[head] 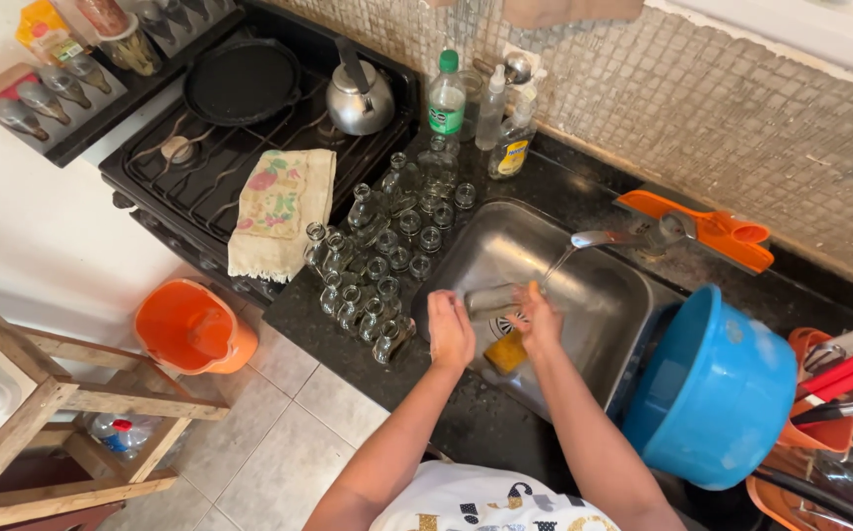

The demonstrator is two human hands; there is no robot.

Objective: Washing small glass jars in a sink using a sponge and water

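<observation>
1. At about nine o'clock from the sink (pixel 604 324), a crowd of small clear glass bottles (pixel 379 265) stands upright on the dark counter (pixel 328 324). They look rinsed and set aside, so the washing seems well along.
2. The left hand (pixel 449 329) is curled around one end of a glass bottle (pixel 490 298) held lying sideways over the sink; this one appears to be the piece in work now.
3. The right hand (pixel 541 320) grips the bottle's other end with a yellow sponge (pixel 506 352) just below it; its fingers are closed, though how tightly cannot be told.
4. Water runs from the tap (pixel 623 236) at one o'clock of the hands.
5. At twelve o'clock stand a clear bottle with a green cap and green label (pixel 446 96) and a soap bottle with a yellow label (pixel 512 147).
6. A blue tub (pixel 712 393) leans at three o'clock.
</observation>
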